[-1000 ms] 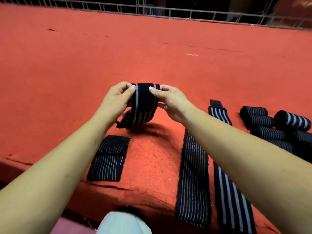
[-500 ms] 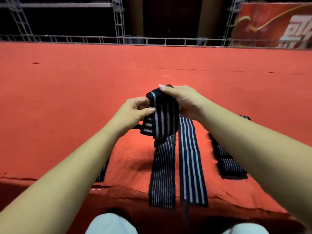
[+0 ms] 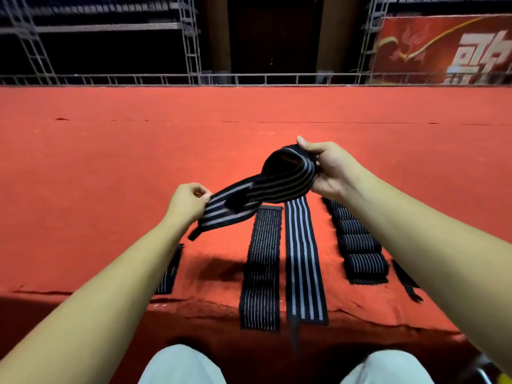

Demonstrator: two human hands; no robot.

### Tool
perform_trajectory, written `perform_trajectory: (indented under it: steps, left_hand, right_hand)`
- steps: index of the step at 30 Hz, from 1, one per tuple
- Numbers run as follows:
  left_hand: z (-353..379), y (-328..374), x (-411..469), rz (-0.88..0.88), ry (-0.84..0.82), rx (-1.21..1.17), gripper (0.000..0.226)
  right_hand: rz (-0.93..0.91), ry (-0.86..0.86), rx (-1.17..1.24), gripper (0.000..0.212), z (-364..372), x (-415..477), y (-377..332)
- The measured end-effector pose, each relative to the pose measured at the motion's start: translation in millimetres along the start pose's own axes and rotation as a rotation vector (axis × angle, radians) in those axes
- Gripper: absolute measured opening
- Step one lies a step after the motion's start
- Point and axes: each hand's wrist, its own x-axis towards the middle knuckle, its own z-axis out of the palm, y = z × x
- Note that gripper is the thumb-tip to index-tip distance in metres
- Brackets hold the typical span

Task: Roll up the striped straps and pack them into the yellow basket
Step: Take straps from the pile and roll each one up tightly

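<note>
A black strap with grey stripes point(image 3: 266, 189) hangs in the air between my hands, above the red carpeted platform point(image 3: 110, 162). My right hand point(image 3: 329, 169) grips its looped, bunched end. My left hand point(image 3: 187, 202) pinches the other end, which trails down to the left. Two flat straps lie side by side below: a thin-striped one point(image 3: 261, 268) and a wide-striped one point(image 3: 303, 261). Several rolled straps point(image 3: 357, 245) sit in a row to the right, partly behind my right forearm. A bit of yellow shows at the bottom right corner point(image 3: 505, 379); I cannot tell whether it is the basket.
Another flat strap point(image 3: 169, 270) peeks out from under my left forearm. A dark strap end point(image 3: 407, 284) lies right of the rolls. The platform's front edge point(image 3: 210, 309) runs just above my knees point(image 3: 182, 364). A metal railing point(image 3: 249, 79) bounds the far side.
The strap, bunched tight between both hands earlier, is now pulled apart and stretched out: my right hand rose to the right, my left hand dropped to the left. The view has tilted up.
</note>
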Motion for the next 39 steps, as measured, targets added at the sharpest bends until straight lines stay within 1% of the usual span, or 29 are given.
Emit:
perform_trajectory:
  steps: [1,3,4,5,7,8,10,12,13,14,16,18,19,20,22,23,25,27,29,30,33,35,37,38,39]
  left_hand:
    - [-3,-4,1,0.0,0.05,0.072,0.017]
    - [-7,-14,1,-0.037,0.073,0.113,0.015]
    - [-8,-16,0,-0.038,0.046,0.117,0.015]
    - [-8,-17,0,-0.005,-0.002,0.112,0.013]
    - [-5,-10,-2,0.128,-0.099,-0.006,0.004]
    - [-4,-2,-7,0.194,-0.147,-0.104,0.015]
    - [-3,20,-19,0.254,-0.307,-0.363,0.044]
    - [-1,41,-29,0.237,-0.536,-0.618,0.067]
    - [0,49,-34,0.234,-0.639,-0.692,0.075]
    - [2,52,-35,0.241,-0.725,-0.723,0.08]
    - [2,56,-39,0.26,-0.857,-0.761,0.08]
    - [0,56,-40,0.222,-0.912,-0.788,0.079]
    - [-1,54,-39,0.208,-0.895,-0.768,0.079]
    - [-1,52,-38,0.207,-0.84,-0.712,0.078]
    - [-2,44,-33,0.218,-0.679,-0.598,0.07]
    - [-3,39,-31,0.209,-0.61,-0.573,0.063]
    - [-8,29,-27,0.174,-0.504,-0.557,0.054]
    - [-12,23,-26,0.139,-0.446,-0.552,0.05]
    - [-13,21,-26,0.097,-0.433,-0.556,0.051]
    - [-12,21,-26,0.078,-0.428,-0.564,0.052]
    - [-11,22,-26,0.024,-0.432,-0.549,0.047]
    - [-10,21,-27,0.013,-0.416,-0.527,0.049]
    - [-9,20,-28,0.02,-0.382,-0.51,0.048]
    - [-9,20,-29,0.042,-0.366,-0.493,0.044]
    - [-9,21,-31,0.07,-0.36,-0.474,0.04]
  right_hand:
    - [0.026,-0.017,0.018,0.045,0,0,-3]
    - [0.09,-0.045,-0.025,0.027,0,-2,-6]
    - [0.12,-0.053,-0.05,0.019,1,-4,-5]
    - [0.145,-0.063,-0.087,0.018,1,-4,-2]
    - [0.213,-0.107,-0.167,0.019,2,-6,5]
    - [0.239,-0.135,-0.196,0.019,5,-8,8]
    - [0.271,-0.196,-0.262,0.023,12,-8,11]
    - [0.293,-0.29,-0.352,0.026,21,-10,12]
    - [0.301,-0.341,-0.392,0.027,26,-11,12]
    - [0.31,-0.392,-0.425,0.03,29,-13,11]
    - [0.309,-0.462,-0.474,0.032,33,-16,7]
    - [0.283,-0.48,-0.514,0.03,31,-16,3]
    - [0.282,-0.494,-0.549,0.029,29,-16,3]
    - [0.288,-0.499,-0.602,0.026,25,-15,2]
    - [0.301,-0.462,-0.758,0.015,13,-14,0]
    - [0.311,-0.431,-0.837,0.014,6,-15,-2]
    - [0.331,-0.373,-0.935,0.02,-9,-16,-7]
    - [0.307,-0.295,-0.949,0.022,-23,-15,-13]
    - [0.276,-0.236,-0.896,0.02,-33,-11,-19]
    - [0.268,-0.215,-0.864,0.015,-37,-10,-21]
    - [0.265,-0.167,-0.775,0.014,-42,-8,-24]
    - [0.284,-0.118,-0.554,0.007,-44,-8,-26]
    - [0.286,-0.114,-0.348,0.023,-46,-8,-26]
    - [0.28,-0.097,-0.283,0.029,-47,-7,-25]
    - [0.267,-0.074,-0.24,0.027,-46,-6,-23]
